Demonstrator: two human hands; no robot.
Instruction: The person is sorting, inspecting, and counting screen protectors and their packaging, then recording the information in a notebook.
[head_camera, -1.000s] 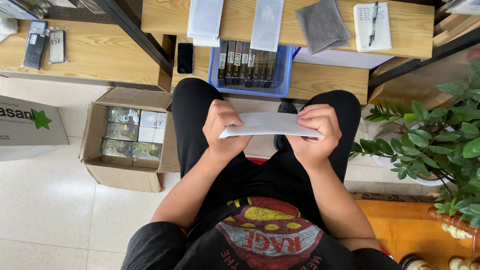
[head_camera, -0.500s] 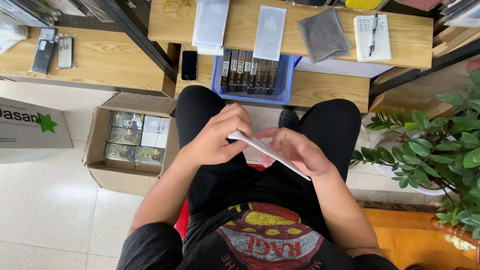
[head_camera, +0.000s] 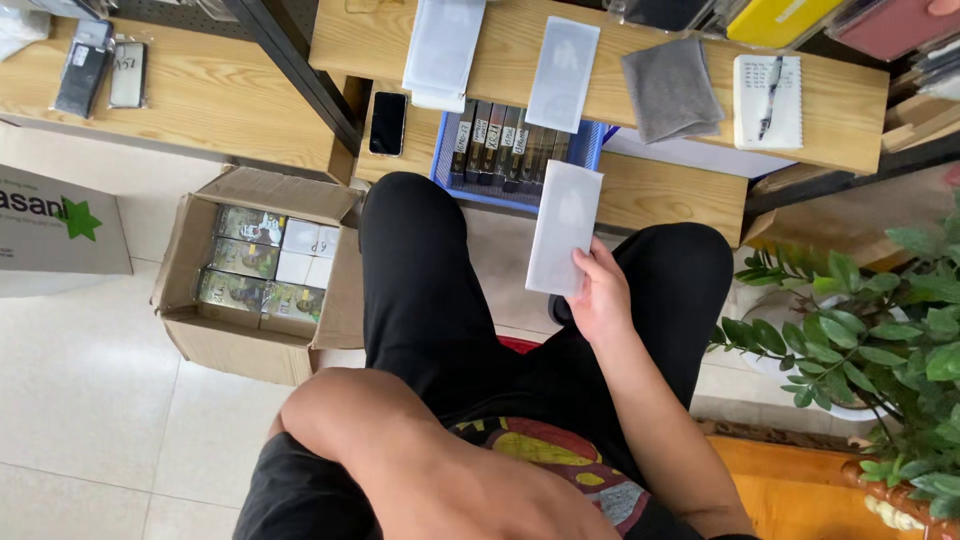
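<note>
white sleeve (head_camera: 563, 228) in right hand (head_camera: 600, 295); blue tray (head_camera: 590, 150) behind, left hand probably hidden.

Right hand (head_camera: 600, 300) raised (grip apparently closed).

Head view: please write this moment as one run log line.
right hand: holds white flat packet upright over lap | left hand: out of view, elbow bent | blue tray ahead

Black trousers (head_camera: 420, 290), black shirt (head_camera: 560, 470) with red-yellow print, bare forearms.
</note>
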